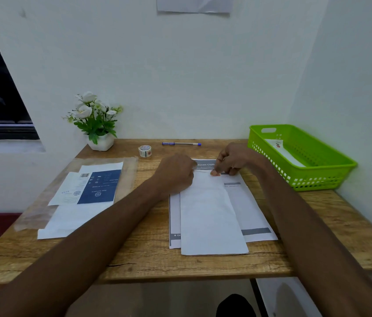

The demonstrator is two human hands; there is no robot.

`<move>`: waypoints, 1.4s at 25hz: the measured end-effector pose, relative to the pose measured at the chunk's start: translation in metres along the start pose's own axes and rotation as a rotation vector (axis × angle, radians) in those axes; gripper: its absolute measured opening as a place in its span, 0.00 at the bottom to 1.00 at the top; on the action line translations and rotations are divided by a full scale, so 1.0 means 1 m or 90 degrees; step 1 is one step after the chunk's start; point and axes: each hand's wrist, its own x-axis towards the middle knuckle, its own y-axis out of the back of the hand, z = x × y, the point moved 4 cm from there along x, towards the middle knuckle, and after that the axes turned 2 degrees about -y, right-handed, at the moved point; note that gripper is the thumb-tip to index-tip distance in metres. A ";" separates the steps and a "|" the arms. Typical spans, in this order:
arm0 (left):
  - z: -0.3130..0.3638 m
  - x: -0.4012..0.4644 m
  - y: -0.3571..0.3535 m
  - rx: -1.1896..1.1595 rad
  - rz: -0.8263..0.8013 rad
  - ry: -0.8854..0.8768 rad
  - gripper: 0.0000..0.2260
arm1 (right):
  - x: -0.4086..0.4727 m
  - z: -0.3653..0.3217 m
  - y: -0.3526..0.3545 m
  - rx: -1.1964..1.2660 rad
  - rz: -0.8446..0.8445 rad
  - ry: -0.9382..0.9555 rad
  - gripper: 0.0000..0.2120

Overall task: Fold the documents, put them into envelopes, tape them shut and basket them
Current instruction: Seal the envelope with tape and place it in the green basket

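Wooden desk (134, 259): both hands, left (176, 173) and right (233, 160), pinch tape (215, 173) at envelope's (210, 213) twelve-o'clock end; long axis twelve-to-six.

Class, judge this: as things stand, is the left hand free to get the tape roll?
Probably yes: bare table lies between the left hand and the tape roll, though it is busy on the envelope.

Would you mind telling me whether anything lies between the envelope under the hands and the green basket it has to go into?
Nothing visible does. The envelope lies mid-table on a printed sheet, and only bare table separates it from the green basket at the right. The right hand and left hand work at its top edge.
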 end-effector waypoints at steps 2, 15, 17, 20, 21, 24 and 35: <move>-0.011 -0.001 0.009 -0.067 0.069 0.053 0.13 | -0.003 -0.005 -0.003 -0.068 -0.042 0.007 0.21; -0.043 -0.005 -0.001 -0.362 0.005 0.173 0.05 | -0.008 -0.012 -0.007 -0.111 -0.098 0.017 0.26; -0.044 -0.005 -0.003 -0.394 0.002 0.172 0.05 | -0.009 -0.012 -0.007 -0.115 -0.104 0.020 0.24; -0.045 -0.004 -0.007 -0.416 0.001 0.193 0.10 | -0.008 -0.012 -0.007 -0.111 -0.109 0.022 0.24; -0.046 -0.003 -0.009 -0.423 -0.004 0.204 0.13 | -0.008 -0.012 -0.007 -0.111 -0.109 0.023 0.25; -0.044 0.000 -0.010 -0.433 -0.015 0.213 0.18 | -0.008 -0.013 -0.007 -0.099 -0.103 0.031 0.27; -0.052 -0.007 -0.012 -0.809 0.013 0.285 0.07 | 0.001 -0.004 -0.009 0.083 -0.106 0.050 0.06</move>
